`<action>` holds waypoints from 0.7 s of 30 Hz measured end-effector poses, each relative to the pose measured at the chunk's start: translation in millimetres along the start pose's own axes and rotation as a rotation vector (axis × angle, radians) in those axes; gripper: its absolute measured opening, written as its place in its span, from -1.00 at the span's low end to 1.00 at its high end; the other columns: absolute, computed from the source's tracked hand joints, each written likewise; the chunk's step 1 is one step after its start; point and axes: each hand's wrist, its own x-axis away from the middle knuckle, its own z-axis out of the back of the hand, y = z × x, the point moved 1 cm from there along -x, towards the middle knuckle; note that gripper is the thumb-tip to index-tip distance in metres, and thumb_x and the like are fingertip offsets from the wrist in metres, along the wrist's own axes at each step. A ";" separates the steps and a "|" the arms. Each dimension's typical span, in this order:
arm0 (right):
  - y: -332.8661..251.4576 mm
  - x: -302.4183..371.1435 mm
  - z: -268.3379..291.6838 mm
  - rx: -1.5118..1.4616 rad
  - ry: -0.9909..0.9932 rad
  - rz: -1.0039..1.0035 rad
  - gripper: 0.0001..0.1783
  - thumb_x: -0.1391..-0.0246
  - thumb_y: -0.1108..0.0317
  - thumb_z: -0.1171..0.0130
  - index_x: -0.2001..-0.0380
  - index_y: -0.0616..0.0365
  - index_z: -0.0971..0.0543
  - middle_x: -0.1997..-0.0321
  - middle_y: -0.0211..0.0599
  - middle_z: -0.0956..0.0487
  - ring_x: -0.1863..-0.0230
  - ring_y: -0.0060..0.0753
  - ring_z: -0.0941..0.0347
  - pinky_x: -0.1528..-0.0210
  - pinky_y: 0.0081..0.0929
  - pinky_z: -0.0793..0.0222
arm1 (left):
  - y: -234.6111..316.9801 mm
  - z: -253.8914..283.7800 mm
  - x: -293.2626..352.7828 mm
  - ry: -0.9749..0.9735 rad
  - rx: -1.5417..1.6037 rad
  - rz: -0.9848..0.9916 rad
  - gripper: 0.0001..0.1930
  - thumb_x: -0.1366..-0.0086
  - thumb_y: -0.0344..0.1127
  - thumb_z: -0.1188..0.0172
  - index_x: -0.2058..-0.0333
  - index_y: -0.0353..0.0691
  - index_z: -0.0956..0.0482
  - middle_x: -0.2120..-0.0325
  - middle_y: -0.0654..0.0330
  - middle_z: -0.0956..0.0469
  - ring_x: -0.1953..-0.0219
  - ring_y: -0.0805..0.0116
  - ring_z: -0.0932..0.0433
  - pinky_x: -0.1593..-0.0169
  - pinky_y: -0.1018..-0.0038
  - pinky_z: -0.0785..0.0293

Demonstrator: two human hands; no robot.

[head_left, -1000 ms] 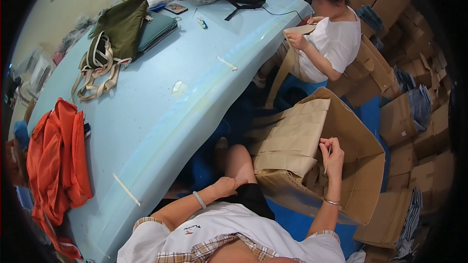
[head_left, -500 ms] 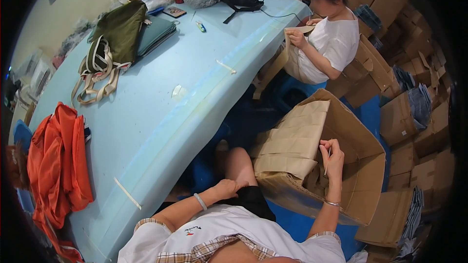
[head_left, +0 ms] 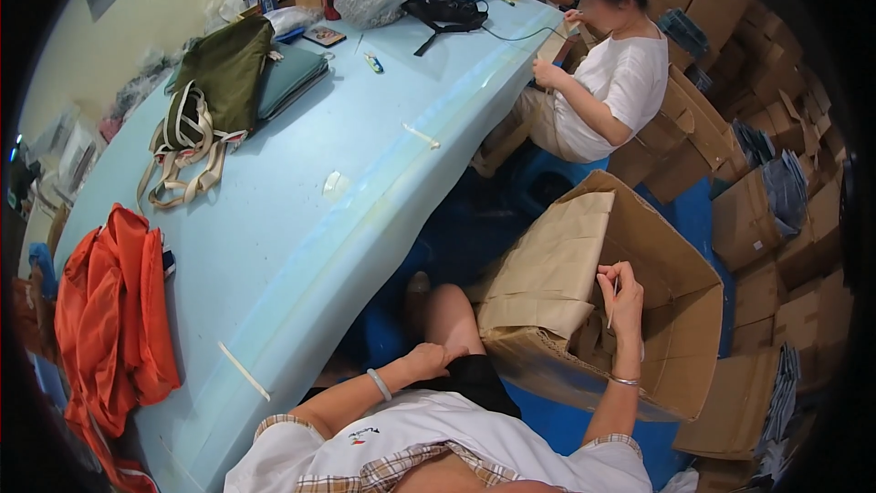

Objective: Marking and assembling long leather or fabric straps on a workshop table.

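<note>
My left hand (head_left: 427,361), with a pale bangle on its wrist, rests on my thigh by the hem of my black shorts. Its fingers look curled inward and no object shows in them. Over an open cardboard box (head_left: 680,306) on my right, my right hand (head_left: 624,301) pinches a thin, pale stick-like tool (head_left: 610,315); its exact kind is too small to tell. Beside that hand, folded tan cloth (head_left: 547,265) with crease lines drapes over the box's left side.
A long table with a light blue cover (head_left: 301,246) runs along my left. Orange cloth (head_left: 119,310), an olive bag (head_left: 219,73) and folded teal cloth (head_left: 290,82) lie on it. A co-worker (head_left: 607,73) sits beyond the box. Stacked cartons (head_left: 757,301) line the right.
The co-worker's hands have moved apart, one raised near the head, and the tan strip between them has dropped lower. My hands stay nearly still; the view has shifted slightly.
</note>
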 end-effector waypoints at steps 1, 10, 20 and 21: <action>-0.1 -0.5 -0.2 0.003 -0.004 -0.005 -0.81 -0.10 0.52 -0.19 0.41 0.26 -0.35 0.37 -0.04 -0.61 0.40 -0.16 -0.56 0.31 -0.40 -0.44 | -0.1 0.4 0.4 0.000 -0.004 0.001 -0.36 -0.12 -0.25 -0.33 -0.16 -0.01 -0.26 0.49 -0.07 -0.58 0.37 -0.12 -0.61 0.31 0.12 -0.52; -4.7 2.3 2.4 0.035 -0.002 0.000 -0.80 -0.09 0.52 -0.20 0.40 0.27 -0.35 0.37 -0.06 -0.61 0.39 -0.14 -0.56 0.31 -0.40 -0.44 | -1.8 -3.8 1.7 0.010 -0.006 -0.017 -0.36 -0.12 -0.23 -0.34 -0.17 -0.01 -0.28 0.49 -0.06 -0.58 0.37 -0.09 -0.61 0.32 0.13 -0.51; -5.7 3.0 1.9 0.012 0.011 0.050 -0.80 -0.08 0.53 -0.21 0.39 0.27 -0.35 0.38 -0.06 -0.60 0.36 -0.09 -0.57 0.28 -0.38 -0.46 | -4.0 -1.0 7.5 0.037 0.052 -0.028 -0.36 -0.13 -0.21 -0.34 -0.18 -0.03 -0.29 0.46 -0.01 -0.58 0.36 -0.08 -0.60 0.31 0.15 -0.51; -6.4 3.1 1.3 0.013 0.001 0.036 -0.80 -0.08 0.53 -0.21 0.39 0.26 -0.35 0.38 -0.06 -0.60 0.36 -0.08 -0.57 0.28 -0.38 -0.46 | -6.2 -2.7 9.3 0.051 0.122 -0.023 -0.37 -0.14 -0.20 -0.33 -0.18 -0.04 -0.29 0.43 -0.01 -0.58 0.33 -0.08 -0.60 0.30 0.16 -0.51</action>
